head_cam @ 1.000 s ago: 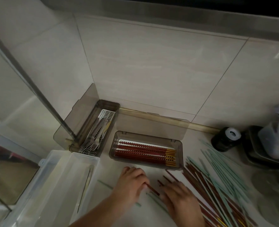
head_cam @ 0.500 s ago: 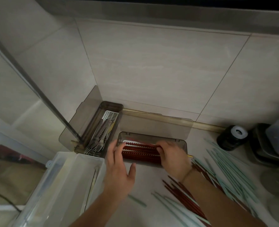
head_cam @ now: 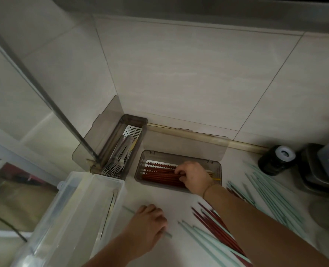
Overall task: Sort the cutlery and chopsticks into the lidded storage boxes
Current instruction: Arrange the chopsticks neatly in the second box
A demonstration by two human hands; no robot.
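Note:
My right hand (head_cam: 193, 177) reaches into the brown-tinted box (head_cam: 179, 154), whose lid stands open against the wall. Its curled fingertips pinch the red chopsticks (head_cam: 159, 173) lying in the box. My left hand (head_cam: 146, 226) lies on the counter in front, fingers bent down over a single pale green chopstick (head_cam: 128, 210) that passes under the palm. A second brown box (head_cam: 134, 120) to the left holds forks (head_cam: 119, 158). A clear plastic box (head_cam: 78, 209) stands open at the near left. Loose red chopsticks (head_cam: 213, 226) lie under my right forearm.
Several pale green chopsticks (head_cam: 271, 197) are spread on the counter at the right, with more near the front (head_cam: 198, 234). A black jar (head_cam: 275, 160) and a dark tray (head_cam: 314, 180) stand at the far right. A slanted metal bar (head_cam: 34, 81) ends by the fork box.
My left hand has drawn back from the chopstick box to the counter and come down over a green chopstick. My right hand stays in the box and has shifted slightly to the right.

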